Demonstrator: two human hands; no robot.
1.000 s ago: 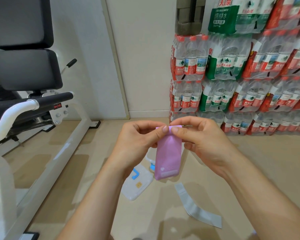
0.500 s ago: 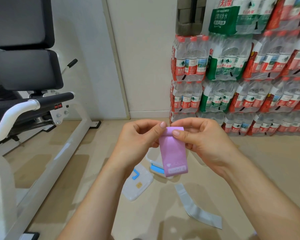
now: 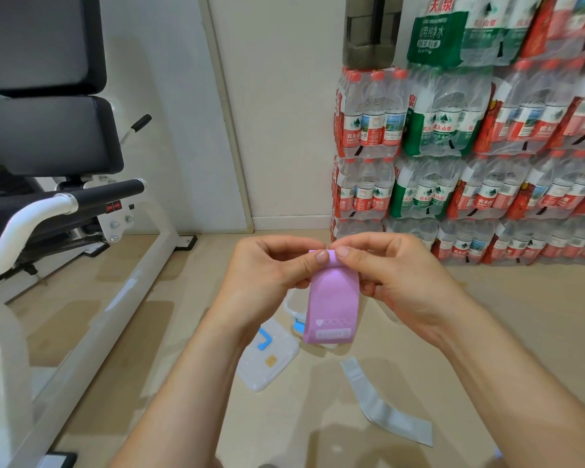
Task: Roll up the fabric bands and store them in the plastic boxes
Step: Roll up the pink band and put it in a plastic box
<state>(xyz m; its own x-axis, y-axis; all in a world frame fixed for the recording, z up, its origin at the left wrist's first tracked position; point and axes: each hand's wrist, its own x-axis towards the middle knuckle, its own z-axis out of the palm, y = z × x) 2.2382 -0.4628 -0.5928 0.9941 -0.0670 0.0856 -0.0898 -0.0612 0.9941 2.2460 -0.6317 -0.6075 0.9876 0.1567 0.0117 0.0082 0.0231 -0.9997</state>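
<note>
Head camera shows us pinching the top edge of the pink band (image 3: 333, 298) between the thumb and fingers of both our left hand (image 3: 267, 268) and our right hand (image 3: 395, 271). Only a first small turn is folded over, and most of its length hangs straight below our hands. We judge the rolling barely begun: a grey band (image 3: 385, 410) lies flat on the floor below our right hand, and the plastic box (image 3: 291, 304) and its lid (image 3: 267, 363) sit beneath our left hand, nothing visibly stored.
</note>
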